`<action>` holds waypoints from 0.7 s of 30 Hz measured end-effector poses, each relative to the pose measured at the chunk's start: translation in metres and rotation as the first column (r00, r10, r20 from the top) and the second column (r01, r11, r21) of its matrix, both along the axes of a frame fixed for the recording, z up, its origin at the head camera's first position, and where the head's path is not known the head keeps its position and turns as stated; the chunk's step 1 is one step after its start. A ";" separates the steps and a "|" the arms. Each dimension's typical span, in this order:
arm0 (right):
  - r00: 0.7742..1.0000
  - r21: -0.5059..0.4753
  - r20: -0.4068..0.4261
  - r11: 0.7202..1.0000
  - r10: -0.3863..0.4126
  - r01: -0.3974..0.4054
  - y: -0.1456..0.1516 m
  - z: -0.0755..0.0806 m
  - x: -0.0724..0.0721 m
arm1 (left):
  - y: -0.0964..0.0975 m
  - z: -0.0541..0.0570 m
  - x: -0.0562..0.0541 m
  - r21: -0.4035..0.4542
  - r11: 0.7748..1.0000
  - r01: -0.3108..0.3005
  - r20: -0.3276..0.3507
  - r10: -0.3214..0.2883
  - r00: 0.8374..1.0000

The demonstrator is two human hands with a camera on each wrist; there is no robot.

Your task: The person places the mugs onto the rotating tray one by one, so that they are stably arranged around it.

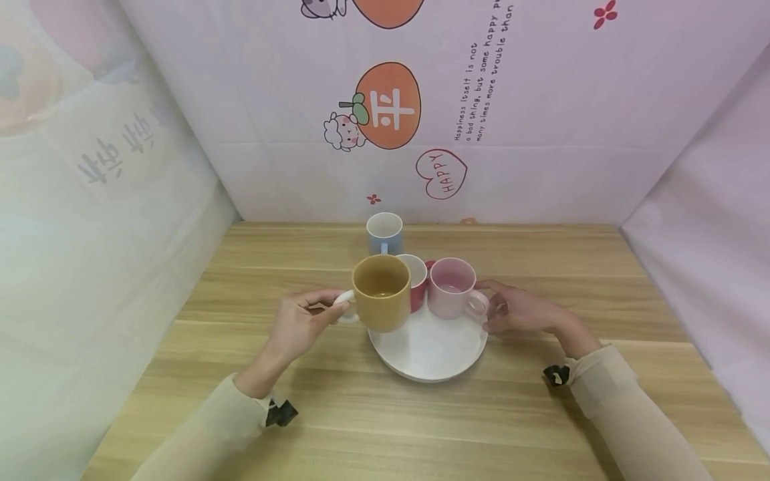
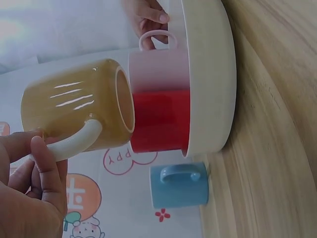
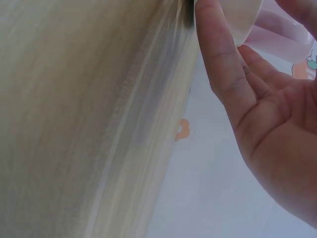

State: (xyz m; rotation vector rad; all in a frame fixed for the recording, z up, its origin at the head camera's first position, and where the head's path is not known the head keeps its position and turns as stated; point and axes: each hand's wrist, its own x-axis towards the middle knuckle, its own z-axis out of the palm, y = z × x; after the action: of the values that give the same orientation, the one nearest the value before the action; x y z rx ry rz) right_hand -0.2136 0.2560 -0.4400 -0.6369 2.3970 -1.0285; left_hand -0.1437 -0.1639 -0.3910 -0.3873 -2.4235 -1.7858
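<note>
In the head view my left hand (image 1: 303,324) pinches the white handle of a mustard-yellow mug (image 1: 385,310). The left wrist view shows this mug (image 2: 74,106) raised clear of the round white tray (image 2: 213,79), its opening facing the red mug. On the tray (image 1: 433,357) stand a pink mug (image 1: 448,297) and, beside it, a red mug (image 1: 418,298), partly hidden behind the yellow one. My right hand (image 1: 523,310) is at the tray's right edge by the pink mug's handle. Its fairly straight fingers (image 3: 220,64) touch the tray's rim in the right wrist view.
A light blue mug (image 1: 385,234) stands on the wooden table (image 1: 289,254) behind the tray, its handle toward me. Printed white cloth (image 1: 517,180) hangs along the table's back, with more cloth on both sides.
</note>
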 end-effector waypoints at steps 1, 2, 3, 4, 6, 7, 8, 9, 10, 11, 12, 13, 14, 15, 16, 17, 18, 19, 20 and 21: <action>1.000 -0.001 0.000 1.000 0.000 0.000 0.000 0.000 0.000 | 0.001 0.001 0.001 0.004 1.000 0.005 -0.001 -0.005 1.000; 1.000 0.000 -0.001 1.000 -0.001 0.001 0.000 0.001 0.001 | 0.003 0.001 0.002 0.007 1.000 0.010 -0.005 -0.010 1.000; 1.000 -0.001 0.000 1.000 -0.002 0.002 0.000 0.001 0.001 | 0.004 0.002 0.002 0.009 1.000 0.015 -0.011 -0.015 1.000; 1.000 -0.003 0.001 1.000 -0.002 0.002 0.000 0.001 0.001 | 0.006 0.002 0.003 0.014 1.000 0.021 -0.016 -0.021 1.000; 1.000 -0.005 0.003 1.000 -0.003 0.004 0.000 0.001 0.002 | 0.008 0.002 0.004 0.024 0.999 0.032 -0.023 -0.031 0.999; 1.000 -0.004 0.003 1.000 -0.004 0.004 0.000 0.001 0.002 | 0.009 0.002 0.004 0.029 0.999 0.038 -0.028 -0.037 0.999; 1.000 -0.005 0.004 1.000 -0.006 0.006 0.000 0.001 0.001 | 0.010 0.002 0.004 0.032 0.999 0.044 -0.033 -0.043 0.999; 1.000 -0.004 0.005 1.000 -0.007 0.007 0.000 0.001 0.001 | 0.011 0.002 0.004 0.036 0.998 0.051 -0.037 -0.049 0.998; 1.000 -0.002 0.004 1.000 -0.007 0.007 0.000 0.001 0.001 | 0.012 0.001 0.004 0.039 0.998 0.056 -0.042 -0.055 0.998; 1.000 -0.001 0.005 1.000 -0.008 0.008 0.000 0.000 0.001 | 0.013 0.000 0.004 0.043 0.997 0.064 -0.046 -0.062 0.997; 1.000 0.000 0.004 1.000 -0.010 0.010 0.000 0.000 0.001 | 0.014 -0.001 0.004 0.045 0.996 0.071 -0.051 -0.069 0.996; 1.000 0.004 0.004 1.000 -0.014 0.014 0.000 0.000 0.001 | 0.016 -0.002 0.004 0.045 0.996 0.080 -0.057 -0.078 0.995; 1.000 0.003 0.005 1.000 -0.015 0.015 0.000 0.000 0.001 | 0.017 -0.003 0.003 0.045 0.995 0.086 -0.061 -0.083 0.995; 1.000 0.004 0.005 1.000 -0.015 0.015 0.000 0.000 0.001 | 0.018 -0.005 0.003 0.046 0.995 0.091 -0.062 -0.088 0.994; 1.000 0.003 0.005 1.000 -0.015 0.015 0.000 -0.001 0.001 | 0.020 -0.006 0.003 0.045 0.994 0.095 -0.062 -0.092 0.994; 1.000 0.003 0.005 1.000 -0.016 0.016 0.000 0.000 0.001 | 0.022 -0.006 0.003 0.046 0.994 0.099 -0.058 -0.096 0.994; 1.000 0.003 0.006 1.000 -0.015 0.015 0.000 0.000 0.001 | 0.024 -0.007 0.003 0.046 0.994 0.100 -0.052 -0.097 0.994; 1.000 0.003 0.008 1.000 -0.015 0.015 0.000 0.000 0.001 | 0.026 -0.008 0.003 0.047 0.994 0.102 -0.045 -0.100 0.994; 1.000 -0.003 0.010 1.000 -0.011 0.011 0.001 0.000 0.001 | 0.028 -0.009 0.004 0.050 0.993 0.105 -0.037 -0.103 0.994; 1.000 -0.005 0.012 1.000 -0.011 0.011 0.000 0.001 0.002 | 0.030 -0.010 0.004 0.054 0.993 0.109 -0.029 -0.108 0.994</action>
State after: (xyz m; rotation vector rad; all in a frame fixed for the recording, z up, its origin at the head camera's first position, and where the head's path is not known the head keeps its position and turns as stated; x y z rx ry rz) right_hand -0.2121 0.2564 -0.4393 -0.6186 2.3907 -1.0400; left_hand -0.1398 -0.1342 -0.4009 -0.5426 -2.3724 -1.8741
